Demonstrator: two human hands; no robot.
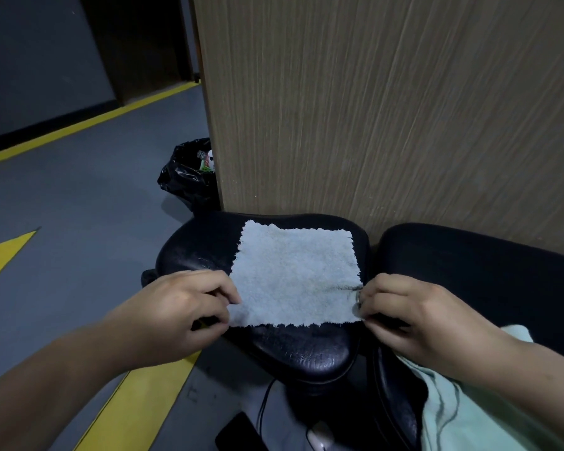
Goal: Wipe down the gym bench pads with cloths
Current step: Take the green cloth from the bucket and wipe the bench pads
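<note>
A pale blue fluffy cloth [293, 275] lies spread flat on the black seat pad [192, 252] of the gym bench. My left hand [179, 307] pinches the cloth's near left corner between thumb and fingers. Its near right corner is pinched by my right hand [414, 314]. The cloth is stretched between the two hands. A second black pad [469, 265], the long one, runs off to the right. A light green cloth [463, 415] is draped over that pad beneath my right forearm.
A wood-grain panel [388, 109] stands right behind the pads. A bin lined with a black bag [186, 177] sits at its left corner. The grey floor [79, 206] has yellow stripes. A dark phone [241, 434] and cables lie under the bench.
</note>
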